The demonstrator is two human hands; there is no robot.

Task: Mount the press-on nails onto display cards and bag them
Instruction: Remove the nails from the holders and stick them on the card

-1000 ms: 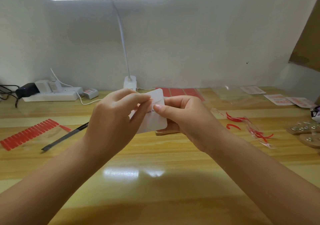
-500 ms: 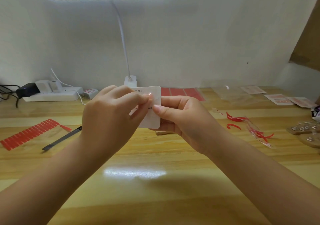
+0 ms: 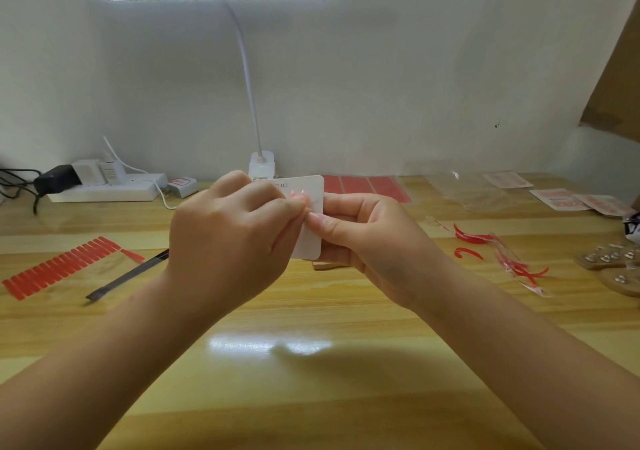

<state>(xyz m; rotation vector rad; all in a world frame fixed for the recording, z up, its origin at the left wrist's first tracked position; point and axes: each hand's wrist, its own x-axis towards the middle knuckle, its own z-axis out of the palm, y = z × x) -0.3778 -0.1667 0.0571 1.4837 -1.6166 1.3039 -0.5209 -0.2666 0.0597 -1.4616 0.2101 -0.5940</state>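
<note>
Left hand (image 3: 228,238) and right hand (image 3: 367,242) meet above the desk (image 3: 311,363), both pinching a white display card (image 3: 313,214) held upright between them. Left of them lie a strip of red nails (image 3: 59,266) and a dark tool (image 3: 128,275); right lie red scraps (image 3: 498,252).

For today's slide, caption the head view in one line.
Both hands, left hand and right hand, hold a white display card above the wooden desk.
</note>
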